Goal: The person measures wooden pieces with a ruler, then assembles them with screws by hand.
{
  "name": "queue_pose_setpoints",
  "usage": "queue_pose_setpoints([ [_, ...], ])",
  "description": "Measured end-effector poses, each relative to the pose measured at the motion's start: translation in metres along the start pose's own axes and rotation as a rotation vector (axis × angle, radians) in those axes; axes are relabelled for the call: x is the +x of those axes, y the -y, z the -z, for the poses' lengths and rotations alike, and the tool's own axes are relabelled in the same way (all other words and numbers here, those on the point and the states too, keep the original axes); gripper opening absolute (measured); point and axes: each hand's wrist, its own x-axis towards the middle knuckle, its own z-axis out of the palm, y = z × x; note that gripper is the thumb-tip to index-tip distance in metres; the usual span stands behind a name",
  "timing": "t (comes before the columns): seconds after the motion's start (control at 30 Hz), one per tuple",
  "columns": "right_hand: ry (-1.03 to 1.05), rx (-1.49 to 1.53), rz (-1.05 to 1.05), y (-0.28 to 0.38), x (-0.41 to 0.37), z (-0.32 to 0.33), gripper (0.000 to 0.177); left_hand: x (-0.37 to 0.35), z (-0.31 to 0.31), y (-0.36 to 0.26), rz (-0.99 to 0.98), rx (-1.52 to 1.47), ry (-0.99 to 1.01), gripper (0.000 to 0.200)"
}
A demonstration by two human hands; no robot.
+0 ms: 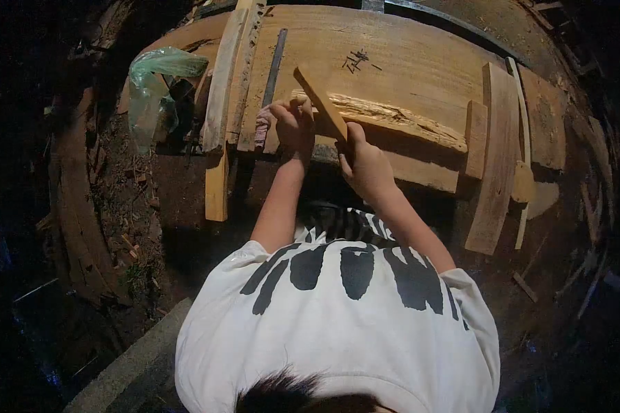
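My right hand (pixel 365 162) grips the lower end of a flat wooden strip (pixel 320 103), which slants up and to the left over the bench. My left hand (pixel 295 127) is raised just left of the strip, its fingers curled together; whether something small is between them cannot be made out. Behind the strip lies a rough-edged pale board (pixel 399 120) across the bench. A dark metal bar (pixel 275 67) with a pink cloth (pixel 262 127) at its lower end is left of my left hand.
Small dark nails (pixel 355 62) lie on the wooden bench top (pixel 420 51). A green plastic bag (pixel 148 103) and upright planks (pixel 226 76) are at the left. More boards (pixel 492 158) overhang the bench's right front edge.
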Motion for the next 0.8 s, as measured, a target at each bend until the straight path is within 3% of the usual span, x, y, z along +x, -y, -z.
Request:
queue_pose_setpoints([
  [0.03,-0.042,0.040,0.023,0.001,-0.001,-0.001,0.047,0.001,-0.003,0.008,0.001,0.000,-0.001,0.023],
  [0.07,-0.041,0.040,0.023,0.002,-0.001,0.000,0.047,0.003,-0.008,0.020,-0.217,0.010,-0.050,0.024],
  [0.13,-0.003,-0.016,0.008,0.005,-0.001,0.002,0.048,0.006,-0.004,0.021,-0.436,0.019,-0.100,0.025],
  [0.17,-0.003,-0.017,0.008,0.005,-0.001,0.002,0.048,0.006,0.001,0.022,-0.074,-0.131,-0.037,0.027],
  [0.23,0.051,-0.120,-0.013,0.002,-0.001,0.002,0.048,0.006,0.001,0.022,0.287,-0.279,0.029,0.029],
  [0.3,-0.024,-0.066,0.044,-0.001,-0.003,-0.002,0.048,0.004,-0.008,0.024,-0.269,0.124,-0.077,0.016],
  [0.37,-0.094,-0.011,0.099,-0.001,-0.004,-0.003,0.048,0.003,-0.007,0.025,-0.274,0.113,-0.058,0.017],
  [0.43,0.064,-0.125,-0.014,0.003,-0.001,0.001,0.055,0.003,-0.001,0.011,-0.281,0.102,-0.039,0.017],
  [0.47,0.064,-0.125,-0.014,0.002,-0.003,0.000,0.055,0.002,0.003,0.004,-0.005,-0.035,0.020,0.022],
  [0.53,-0.019,-0.016,0.024,-0.001,-0.005,-0.002,0.050,0.003,0.000,0.006,0.269,-0.174,0.080,0.028],
  [0.6,-0.014,-0.006,0.049,0.001,-0.005,0.000,0.051,0.003,-0.007,0.017,-0.200,0.044,-0.022,0.029],
  [0.63,-0.010,0.006,0.073,0.002,-0.005,0.001,0.052,0.002,-0.005,0.015,-0.197,0.045,-0.022,0.029],
  [0.67,-0.008,0.007,0.073,0.003,-0.005,0.001,0.052,0.001,-0.003,0.012,0.033,-0.104,-0.001,0.035],
  [0.73,0.087,-0.126,-0.027,0.005,-0.004,0.002,0.054,-0.001,0.002,0.000,0.261,-0.251,0.021,0.042],
  [0.8,0.033,-0.096,0.000,0.001,-0.007,-0.003,0.055,-0.003,0.001,-0.008,0.057,0.120,-0.012,0.047],
])
